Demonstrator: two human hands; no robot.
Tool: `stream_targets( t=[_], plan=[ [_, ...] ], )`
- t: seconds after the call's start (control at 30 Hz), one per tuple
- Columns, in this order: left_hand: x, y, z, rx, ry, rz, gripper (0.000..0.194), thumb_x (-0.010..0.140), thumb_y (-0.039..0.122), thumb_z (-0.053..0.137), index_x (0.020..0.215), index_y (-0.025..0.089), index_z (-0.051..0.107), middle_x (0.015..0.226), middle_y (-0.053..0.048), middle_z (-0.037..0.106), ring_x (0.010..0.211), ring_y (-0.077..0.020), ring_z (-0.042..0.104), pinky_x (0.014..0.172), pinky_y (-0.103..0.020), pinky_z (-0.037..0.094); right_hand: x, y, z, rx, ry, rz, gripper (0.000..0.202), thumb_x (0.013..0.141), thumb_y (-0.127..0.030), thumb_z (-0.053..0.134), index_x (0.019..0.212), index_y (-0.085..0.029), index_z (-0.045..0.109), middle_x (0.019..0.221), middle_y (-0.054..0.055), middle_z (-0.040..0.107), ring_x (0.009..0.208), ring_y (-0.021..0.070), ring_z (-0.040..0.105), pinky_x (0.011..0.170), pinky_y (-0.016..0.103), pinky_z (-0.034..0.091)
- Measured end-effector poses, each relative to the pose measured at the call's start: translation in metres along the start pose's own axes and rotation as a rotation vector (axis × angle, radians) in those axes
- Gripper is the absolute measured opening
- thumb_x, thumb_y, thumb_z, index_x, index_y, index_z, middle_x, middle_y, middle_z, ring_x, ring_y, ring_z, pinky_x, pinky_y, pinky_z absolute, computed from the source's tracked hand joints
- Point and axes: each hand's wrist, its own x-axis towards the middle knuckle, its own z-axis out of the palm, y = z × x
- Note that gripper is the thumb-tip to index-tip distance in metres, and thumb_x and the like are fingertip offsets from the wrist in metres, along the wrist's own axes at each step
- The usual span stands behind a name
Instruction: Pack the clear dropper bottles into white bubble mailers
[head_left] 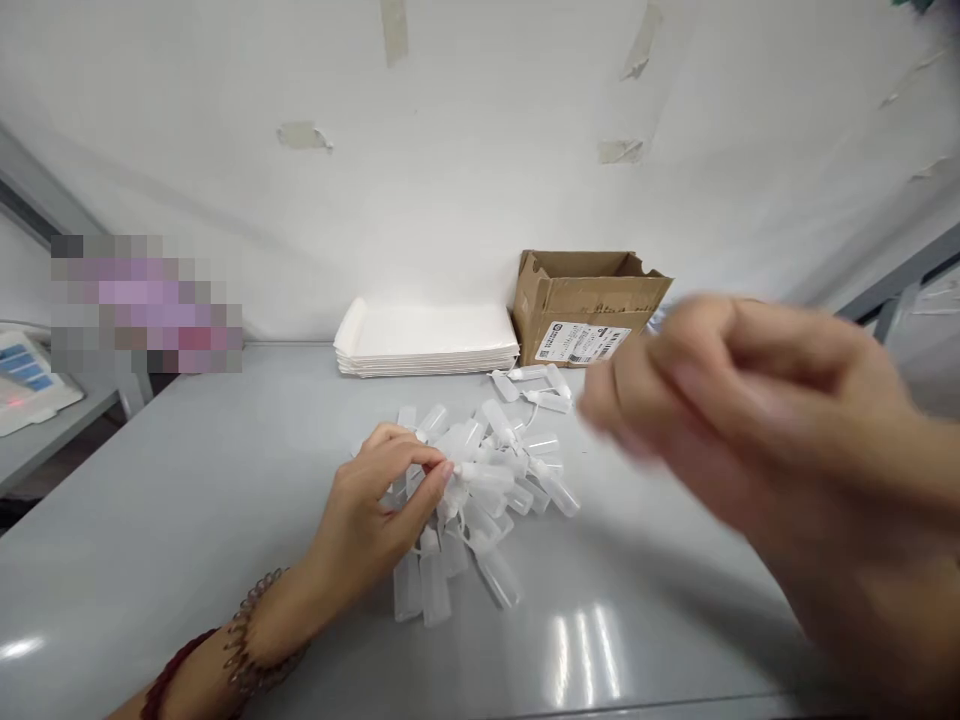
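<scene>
A pile of small translucent plastic squeeze bottles with narrow nozzles lies mid-table. My left hand reaches in at the pile's left side. Its thumb and index finger pinch the nozzle end of one squeeze bottle, whose body points right. My right hand is raised close to the camera at the right, away from the pile and blurred by motion. Its fingers are curled together, and whatever may be between them cannot be made out.
Behind the pile lies a stack of white padded envelopes. Beside it stands an open cardboard box with a label. A few loose bottles lie before the box. At far left is a white device on another surface.
</scene>
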Motion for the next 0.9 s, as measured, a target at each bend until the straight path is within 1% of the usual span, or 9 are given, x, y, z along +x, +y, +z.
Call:
stream_targets(
  t=[0.03, 0.07, 0.13, 0.27, 0.43, 0.53, 0.63, 0.77, 0.9],
  plan=[
    [0.001, 0.001, -0.001, 0.003, 0.014, -0.019, 0.014, 0.085, 0.023, 0.055, 0.073, 0.019, 0.061, 0.069, 0.0, 0.062, 0.072, -0.0156, 0.055, 0.064, -0.026, 0.046, 0.013, 0.012, 0.007, 0.047, 0.046, 0.015, 0.032, 0.095, -0.049, 0.032, 0.096, -0.031, 0.058, 0.078, 0.0, 0.066, 0.072, 0.02, 0.066, 0.059, 0.036, 0.054],
    [0.002, 0.002, -0.001, 0.009, 0.022, -0.051, 0.015, 0.085, 0.024, 0.055, 0.072, 0.019, 0.061, 0.069, 0.0, 0.062, 0.072, -0.0155, 0.055, 0.064, -0.026, 0.047, 0.023, 0.027, 0.015, 0.032, 0.002, 0.046, 0.026, 0.094, -0.044, 0.039, 0.094, -0.025, 0.057, 0.082, 0.001, 0.066, 0.076, 0.0185, 0.066, 0.064, 0.033, 0.054],
    [0.003, 0.002, -0.002, 0.022, 0.025, -0.138, 0.017, 0.085, 0.027, 0.055, 0.071, 0.019, 0.063, 0.071, 0.0, 0.063, 0.073, -0.0158, 0.057, 0.06, -0.025, 0.047, 0.035, 0.058, 0.034, -0.222, -0.233, 0.163, 0.017, 0.091, -0.031, 0.048, 0.084, -0.02, 0.058, 0.085, 0.003, 0.067, 0.08, 0.0171, 0.065, 0.07, 0.03, 0.051],
    [0.006, -0.002, -0.001, 0.039, 0.042, -0.276, 0.018, 0.084, 0.032, 0.054, 0.086, 0.02, 0.067, 0.084, -0.004, 0.067, 0.081, -0.0185, 0.06, 0.05, -0.022, 0.045, 0.024, 0.098, 0.064, -0.403, -0.325, 0.205, 0.006, 0.083, -0.021, 0.061, 0.085, -0.015, 0.063, 0.09, 0.011, 0.068, 0.088, 0.0253, 0.062, 0.072, 0.034, 0.046],
    [0.005, -0.005, 0.001, 0.041, 0.037, -0.288, 0.022, 0.086, 0.032, 0.051, 0.097, 0.019, 0.065, 0.095, -0.006, 0.067, 0.089, -0.0199, 0.059, 0.046, -0.02, 0.043, -0.005, 0.097, 0.075, -0.516, -0.352, 0.222, 0.012, 0.084, -0.014, 0.056, 0.093, -0.013, 0.063, 0.099, 0.016, 0.067, 0.1, 0.0307, 0.056, 0.083, 0.039, 0.041],
    [0.004, -0.002, 0.001, 0.03, 0.016, -0.253, 0.021, 0.087, 0.03, 0.05, 0.098, 0.019, 0.064, 0.092, -0.006, 0.066, 0.09, -0.0204, 0.058, 0.043, -0.019, 0.041, -0.015, 0.095, 0.073, -0.5, -0.352, 0.249, 0.012, 0.084, -0.014, 0.054, 0.093, -0.013, 0.062, 0.097, 0.015, 0.067, 0.096, 0.0295, 0.057, 0.08, 0.037, 0.041],
    [0.003, 0.001, -0.001, 0.048, 0.038, -0.2, 0.018, 0.088, 0.029, 0.05, 0.097, 0.019, 0.064, 0.088, -0.005, 0.065, 0.088, -0.0197, 0.058, 0.047, -0.021, 0.044, -0.024, 0.099, 0.062, -0.465, -0.296, 0.324, 0.012, 0.083, -0.018, 0.054, 0.09, -0.013, 0.062, 0.092, 0.015, 0.067, 0.088, 0.028, 0.06, 0.072, 0.034, 0.043],
    [0.003, 0.004, -0.004, 0.061, 0.067, -0.061, 0.012, 0.088, 0.022, 0.051, 0.091, 0.018, 0.063, 0.083, -0.003, 0.064, 0.084, -0.018, 0.057, 0.067, -0.028, 0.049, -0.031, 0.102, 0.043, -0.389, -0.174, 0.401, 0.015, 0.085, -0.028, 0.052, 0.088, -0.016, 0.061, 0.082, 0.01, 0.067, 0.073, 0.0234, 0.062, 0.062, 0.032, 0.044],
    [-0.001, 0.006, -0.001, 0.03, 0.037, 0.147, 0.012, 0.088, 0.012, 0.05, 0.094, 0.017, 0.059, 0.08, -0.003, 0.062, 0.08, -0.0169, 0.053, 0.07, -0.029, 0.046, -0.031, 0.085, 0.04, -0.274, -0.059, 0.394, 0.021, 0.088, -0.037, 0.049, 0.091, -0.018, 0.059, 0.076, 0.005, 0.066, 0.064, 0.0192, 0.06, 0.058, 0.03, 0.047]
  ],
)
